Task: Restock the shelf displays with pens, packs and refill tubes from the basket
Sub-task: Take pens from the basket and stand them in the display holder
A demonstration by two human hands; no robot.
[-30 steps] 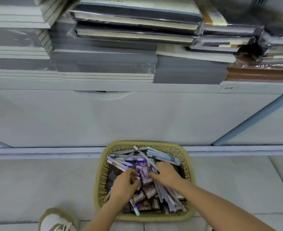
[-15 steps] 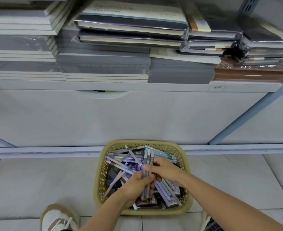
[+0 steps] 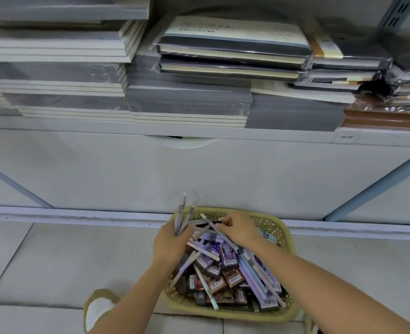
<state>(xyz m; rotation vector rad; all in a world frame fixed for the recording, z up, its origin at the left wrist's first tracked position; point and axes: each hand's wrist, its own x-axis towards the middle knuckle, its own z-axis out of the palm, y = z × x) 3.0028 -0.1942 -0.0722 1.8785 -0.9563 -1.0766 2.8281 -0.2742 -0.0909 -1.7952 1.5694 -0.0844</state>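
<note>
A yellow woven basket stands on the tiled floor against the shelf base, piled with pens, purple and blue refill tubes and small dark packs. My left hand is over the basket's far-left corner, shut on a bunch of grey pens that point up. Over the far side of the basket, my right hand pinches one grey pen that lies slanted across the pile.
A white shelf above carries stacks of grey notebooks and wrapped dark books. Below it is a white panel, with a blue upright at the right. A white shoe stands left of the basket.
My left hand has lifted out of the pile with a bunch of pens, now upright. My right hand moved toward the basket's far side onto a single pen.
</note>
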